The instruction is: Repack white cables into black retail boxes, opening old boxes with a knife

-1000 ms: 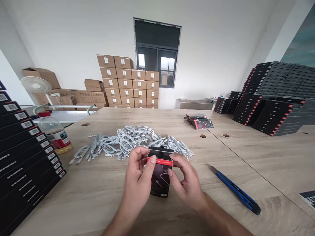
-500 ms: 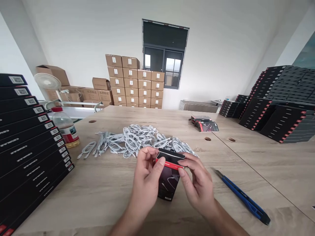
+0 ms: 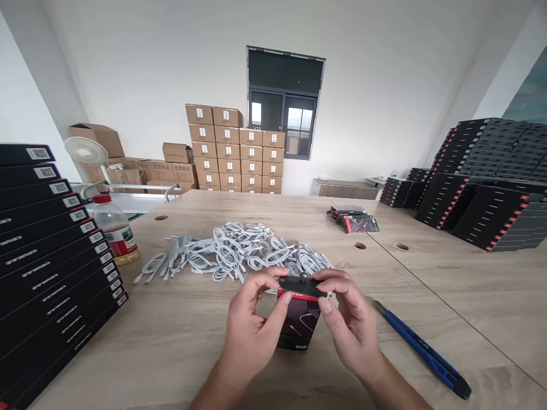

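A small black cable box [image 3: 299,324] with a red top edge and a cable picture on its front stands upright between my hands at the table's near side. My left hand [image 3: 256,319] pinches its upper left corner, thumb on the front and fingers behind. At the upper right corner, my right hand [image 3: 352,324] grips the same box with thumb and fingers. The black top flap lies nearly flat across the opening. Behind the box spreads a pile of coiled white cables [image 3: 231,250]. Right of my right hand lies a blue utility knife [image 3: 423,344], its blade pointing away.
Black boxes rise in a tall stack [image 3: 55,273] at left, beside a red-capped bottle [image 3: 114,228]. Several flat packages [image 3: 352,219] lie farther back. More black boxes [image 3: 491,210] are stacked at right. Brown cartons [image 3: 235,151] stand by the wall.
The box's top flap, raised at a slant before, has come down closer to flat. Both hands stay at the upper corners, the fingers shifted slightly. The camera has tilted up a little.
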A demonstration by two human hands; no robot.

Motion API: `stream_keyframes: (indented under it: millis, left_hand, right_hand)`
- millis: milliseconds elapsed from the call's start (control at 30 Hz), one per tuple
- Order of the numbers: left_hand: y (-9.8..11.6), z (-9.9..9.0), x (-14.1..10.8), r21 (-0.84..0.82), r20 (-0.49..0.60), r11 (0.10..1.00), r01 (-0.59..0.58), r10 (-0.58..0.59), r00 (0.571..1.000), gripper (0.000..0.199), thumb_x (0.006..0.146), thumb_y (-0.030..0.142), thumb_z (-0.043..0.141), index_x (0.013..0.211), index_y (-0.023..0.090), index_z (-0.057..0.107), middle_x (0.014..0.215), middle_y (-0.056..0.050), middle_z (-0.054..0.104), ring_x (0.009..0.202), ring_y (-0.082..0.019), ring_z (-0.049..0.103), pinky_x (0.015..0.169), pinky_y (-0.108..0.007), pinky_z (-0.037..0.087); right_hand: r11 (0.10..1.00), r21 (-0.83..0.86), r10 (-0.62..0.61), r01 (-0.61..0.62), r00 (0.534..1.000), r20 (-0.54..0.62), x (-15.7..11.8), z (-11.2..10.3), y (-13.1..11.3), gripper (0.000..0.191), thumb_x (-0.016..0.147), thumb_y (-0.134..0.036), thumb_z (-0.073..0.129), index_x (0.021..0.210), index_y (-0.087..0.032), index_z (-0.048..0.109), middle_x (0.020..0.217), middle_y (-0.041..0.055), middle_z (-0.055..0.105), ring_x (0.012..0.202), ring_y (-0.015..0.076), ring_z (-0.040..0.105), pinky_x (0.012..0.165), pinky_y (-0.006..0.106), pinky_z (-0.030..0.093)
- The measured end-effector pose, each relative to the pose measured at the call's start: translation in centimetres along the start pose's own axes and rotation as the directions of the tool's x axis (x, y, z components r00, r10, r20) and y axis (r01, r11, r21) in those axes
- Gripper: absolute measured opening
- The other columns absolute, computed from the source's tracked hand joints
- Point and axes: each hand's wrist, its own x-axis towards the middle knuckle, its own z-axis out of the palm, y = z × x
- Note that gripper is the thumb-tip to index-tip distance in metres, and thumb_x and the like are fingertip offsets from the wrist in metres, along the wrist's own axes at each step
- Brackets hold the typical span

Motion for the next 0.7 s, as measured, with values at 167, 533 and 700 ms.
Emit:
stream_keyframes:
  millis: [167,533,700]
  left_hand:
    - [0.5,-1.3,0.3,0.034,0.121,0.996,-0.082,0.077,0.99,0.03,0.096,0.018,0.061,0.123,0.032,0.061,0.119,-0.004,0.067,0.112,-0.02,0.064,0.097,-0.032,0.051]
    - [1.3,-2.2,1.0,0.119,0.221,0.962,-0.247,0.217,0.951,0.031,0.095,0.011,0.057,0.116,0.03,0.069,0.112,-0.004,0.066,0.102,-0.019,0.066,0.089,-0.032,0.053]
    - [1.1,-2.8,1.1,0.075,0.263,0.979,-0.19,0.165,0.951,0.027,0.096,0.013,0.057,0.11,0.03,0.072,0.111,-0.005,0.068,0.102,-0.021,0.066,0.091,-0.035,0.053]
  right_hand:
    - [0.997,0.049,0.054,-0.053,0.998,-0.019,0.4,0.4,-0.4,0.012,0.097,-0.02,0.063,0.104,-0.029,0.067,0.108,0.0041,0.069,0.105,0.0192,0.065,0.091,0.034,0.053]
    - [0.983,0.149,0.092,-0.106,0.991,0.099,1.3,-0.6,-1.4,0.007,0.096,-0.026,0.067,0.097,-0.027,0.074,0.099,0.0051,0.071,0.092,0.0196,0.068,0.08,0.034,0.056]
    - [0.985,0.142,0.071,-0.092,0.987,0.145,1.7,-1.2,-1.6,0.007,0.095,-0.027,0.067,0.095,-0.027,0.074,0.098,0.0052,0.071,0.092,0.0195,0.068,0.08,0.034,0.057]
